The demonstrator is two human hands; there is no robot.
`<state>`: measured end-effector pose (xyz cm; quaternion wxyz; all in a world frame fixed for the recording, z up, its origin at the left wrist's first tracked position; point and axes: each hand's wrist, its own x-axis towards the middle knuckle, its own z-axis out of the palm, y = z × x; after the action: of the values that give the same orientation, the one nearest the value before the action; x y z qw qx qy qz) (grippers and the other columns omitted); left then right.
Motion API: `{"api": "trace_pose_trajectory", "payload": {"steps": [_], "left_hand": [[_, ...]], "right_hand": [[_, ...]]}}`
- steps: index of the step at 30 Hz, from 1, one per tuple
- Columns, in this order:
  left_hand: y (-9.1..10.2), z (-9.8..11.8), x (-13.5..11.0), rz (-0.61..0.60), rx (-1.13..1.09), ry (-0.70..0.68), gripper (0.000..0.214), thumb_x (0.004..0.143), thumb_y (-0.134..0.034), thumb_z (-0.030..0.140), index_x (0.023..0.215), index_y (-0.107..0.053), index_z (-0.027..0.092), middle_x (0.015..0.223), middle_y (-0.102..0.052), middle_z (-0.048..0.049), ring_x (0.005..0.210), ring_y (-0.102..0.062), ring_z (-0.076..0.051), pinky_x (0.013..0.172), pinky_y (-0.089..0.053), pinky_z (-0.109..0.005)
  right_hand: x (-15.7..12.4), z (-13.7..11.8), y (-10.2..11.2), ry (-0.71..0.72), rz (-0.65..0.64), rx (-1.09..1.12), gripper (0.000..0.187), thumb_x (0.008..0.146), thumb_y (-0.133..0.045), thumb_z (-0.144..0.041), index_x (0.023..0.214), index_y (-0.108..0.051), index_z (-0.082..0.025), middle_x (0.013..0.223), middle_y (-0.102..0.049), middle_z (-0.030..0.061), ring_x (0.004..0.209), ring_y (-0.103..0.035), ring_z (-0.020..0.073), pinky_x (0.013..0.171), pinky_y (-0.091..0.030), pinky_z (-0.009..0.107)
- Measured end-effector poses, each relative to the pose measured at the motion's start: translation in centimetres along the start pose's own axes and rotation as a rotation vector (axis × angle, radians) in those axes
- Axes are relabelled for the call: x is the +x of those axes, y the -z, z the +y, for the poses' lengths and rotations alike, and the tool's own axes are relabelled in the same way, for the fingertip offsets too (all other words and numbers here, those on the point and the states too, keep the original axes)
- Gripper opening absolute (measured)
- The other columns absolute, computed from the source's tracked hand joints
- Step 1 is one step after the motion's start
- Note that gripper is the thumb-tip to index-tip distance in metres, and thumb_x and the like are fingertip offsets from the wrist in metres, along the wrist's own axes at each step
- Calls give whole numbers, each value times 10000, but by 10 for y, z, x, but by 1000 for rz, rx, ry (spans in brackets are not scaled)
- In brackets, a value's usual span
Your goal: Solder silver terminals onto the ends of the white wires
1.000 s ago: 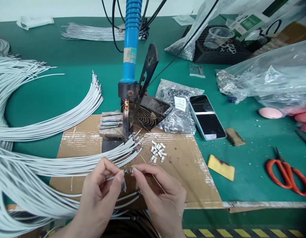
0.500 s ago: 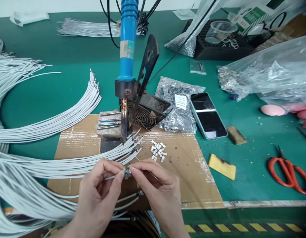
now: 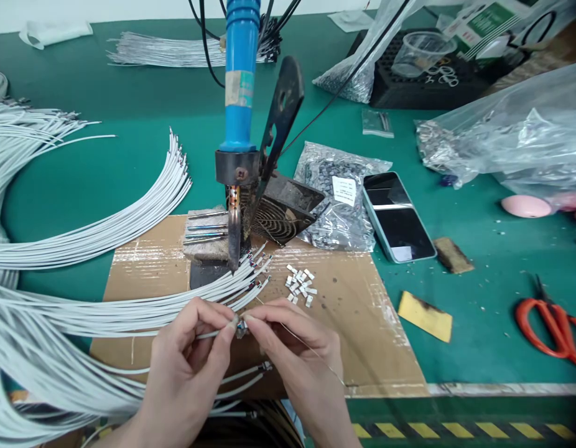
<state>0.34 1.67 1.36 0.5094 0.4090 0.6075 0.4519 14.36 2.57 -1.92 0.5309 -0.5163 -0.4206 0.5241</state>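
My left hand (image 3: 192,367) is closed, thumb and forefinger pinching a white cable (image 3: 206,335) close to its tip. At that tip sits a small shiny connector (image 3: 241,326), its detail too small to make out. The closed fingertips of my right hand (image 3: 303,354) pinch the connector from the other side. A thin solder wire (image 3: 311,352) runs across my right hand, apparently held between its fingers. Just beyond my hands lies a bundle of white cables (image 3: 176,309) with stripped ends. A blue-handled soldering iron (image 3: 239,118) stands above them, tip down in its holder.
Small white pieces (image 3: 301,285) lie on the cardboard (image 3: 357,336). More white cables (image 3: 96,233) curve in from the left. To the right are a phone (image 3: 402,218), a yellow sponge (image 3: 425,316), orange-handled scissors (image 3: 547,323) and a bag of small dark parts (image 3: 337,199).
The view has shifted slightly, moving the things on the right outward. My hands keep the same pinch on the cable and connector.
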Motion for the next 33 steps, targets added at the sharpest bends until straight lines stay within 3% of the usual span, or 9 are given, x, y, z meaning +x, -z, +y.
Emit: {"api": "trace_pose_trajectory", "payload": {"steps": [15,18,23,33], "left_hand": [[-3,6,6,14,-29,55,157,897,-696,173,747,-674,214,831,-721,-11,798,-674,-137,720,-549,-168],[-1,7,7,34,-28,102,154,886,-717,206,737,-675,208,784,-692,1,717,-631,-121,657,-522,-164],[4,6,8,8,-21,161,197,876,-751,274,720,-657,199,670,-598,29,581,-469,-102,522,-402,-178],[4,9,8,-17,-56,207,212,842,-789,286,707,-650,200,648,-595,30,603,-485,-115,548,-423,-186]], "right_hand": [[2,-1,1,80,20,-107,120,895,-766,-167,845,-828,-256,760,-735,3,686,-671,139,603,-536,200],[4,2,3,94,34,-121,123,892,-771,-156,837,-825,-252,760,-744,1,689,-684,137,617,-547,197],[8,0,5,129,-119,-135,236,891,-763,-122,962,-872,-318,804,-782,-3,693,-709,132,620,-563,195],[12,0,11,293,-219,-164,412,889,-750,-43,1131,-840,-364,835,-770,0,732,-687,145,666,-568,246]]}}
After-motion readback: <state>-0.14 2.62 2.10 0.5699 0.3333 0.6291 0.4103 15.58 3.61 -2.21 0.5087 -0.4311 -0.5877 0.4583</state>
